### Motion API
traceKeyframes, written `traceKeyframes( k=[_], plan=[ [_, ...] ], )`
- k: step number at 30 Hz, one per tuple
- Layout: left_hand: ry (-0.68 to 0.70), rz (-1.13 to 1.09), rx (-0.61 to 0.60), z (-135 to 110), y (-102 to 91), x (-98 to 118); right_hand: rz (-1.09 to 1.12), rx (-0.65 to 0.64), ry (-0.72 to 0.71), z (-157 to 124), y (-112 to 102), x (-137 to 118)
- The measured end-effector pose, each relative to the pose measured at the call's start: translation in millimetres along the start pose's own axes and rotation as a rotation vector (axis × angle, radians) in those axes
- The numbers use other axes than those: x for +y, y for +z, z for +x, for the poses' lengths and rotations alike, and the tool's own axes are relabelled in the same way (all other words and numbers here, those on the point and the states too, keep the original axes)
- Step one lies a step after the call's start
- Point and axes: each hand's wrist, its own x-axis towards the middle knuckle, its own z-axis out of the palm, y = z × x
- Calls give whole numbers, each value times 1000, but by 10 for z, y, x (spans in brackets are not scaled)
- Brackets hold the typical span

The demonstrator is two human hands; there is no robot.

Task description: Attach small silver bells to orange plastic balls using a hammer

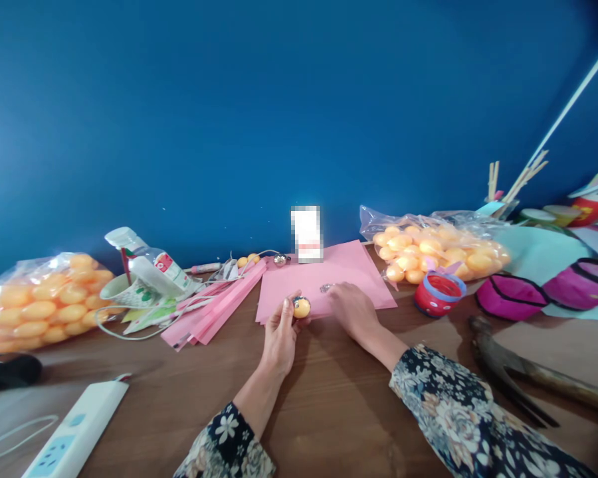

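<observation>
Held in the fingers of my left hand (pixel 282 335) is a small orange ball (pixel 301 307) with a dark, silvery patch over its top. My right hand (pixel 353 312) is to the right of it, above the pink paper (pixel 349 265), its fingers bent down and together. By those fingertips lies a little cluster of silvery bits (pixel 325 288). Whether my right fingers pinch one of them is hidden. Behind the ball, at the paper's far edge, sits a shiny silver ball (pixel 280 259). A blurred white card (pixel 307 234) stands there too.
Bags of orange balls lie left (pixel 40 305) and right (pixel 433 245). A clear bottle (pixel 162 265) leans in a cup beside pink strips (pixel 219 302). To the right are a red cup (pixel 436 295), purple containers (pixel 511 295) and a hammer (pixel 518 365). A power strip (pixel 77 425) lies front left.
</observation>
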Motion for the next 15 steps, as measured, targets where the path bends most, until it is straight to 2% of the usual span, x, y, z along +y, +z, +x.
traceKeyframes(
  k=[4, 15],
  plan=[
    [3, -14, -10, 6, -1, -1, 12, -9, -44, 1, -12, -1],
    [-10, -77, -24, 22, -34, -31, 68, 41, -2, -18, -54, -48]
  ],
)
